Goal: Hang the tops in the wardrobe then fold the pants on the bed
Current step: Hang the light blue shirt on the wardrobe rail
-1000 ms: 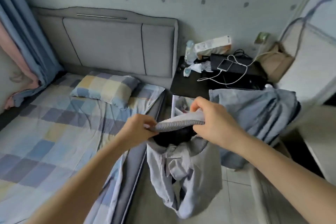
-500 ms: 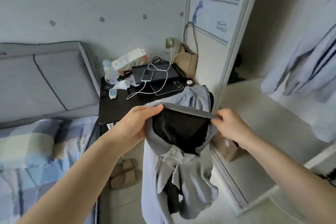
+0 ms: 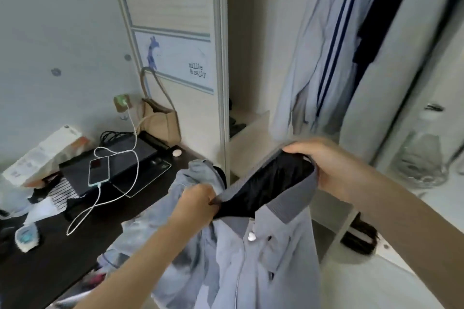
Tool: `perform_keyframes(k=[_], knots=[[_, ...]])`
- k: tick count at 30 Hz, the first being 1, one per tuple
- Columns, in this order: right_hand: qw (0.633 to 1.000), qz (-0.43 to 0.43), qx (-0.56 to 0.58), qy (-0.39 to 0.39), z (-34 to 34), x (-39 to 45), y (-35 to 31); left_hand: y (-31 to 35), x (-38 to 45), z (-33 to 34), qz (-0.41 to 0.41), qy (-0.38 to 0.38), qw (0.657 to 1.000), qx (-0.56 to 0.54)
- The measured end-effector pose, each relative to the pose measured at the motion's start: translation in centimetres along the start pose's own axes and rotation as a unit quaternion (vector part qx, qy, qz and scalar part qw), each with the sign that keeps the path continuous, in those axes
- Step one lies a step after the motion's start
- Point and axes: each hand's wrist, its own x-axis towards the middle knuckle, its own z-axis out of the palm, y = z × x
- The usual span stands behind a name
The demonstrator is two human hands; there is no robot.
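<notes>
Before open wardrobe (image 3: 251, 57): left grip (image 3: 198, 204), right grip (image 3: 326, 165) pinch jacket (image 3: 261, 246) collar, stretched between.

Soft matt cloth shirt (image 3: 263, 258) with ribbed knit collar (image 3: 291, 206) between the hands, glossy phone (image 3: 98, 170) left of them, smooth dark table (image 3: 50, 258).

Place: my bedroom at home.
Evidence: open wardrobe (image 3: 223, 63) with hung shirts (image 3: 324, 40); cluttered nightstand (image 3: 82, 241), charging phone (image 3: 98, 171).
</notes>
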Motion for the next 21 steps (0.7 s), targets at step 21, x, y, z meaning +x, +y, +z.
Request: perform_keyframes(k=[21], knots=[[0.970,-0.089,0.049,0.222,-10.7,12.5,-6.1,10.1,23.4,-8.1,-0.098,-0.318,0.794,-0.509]])
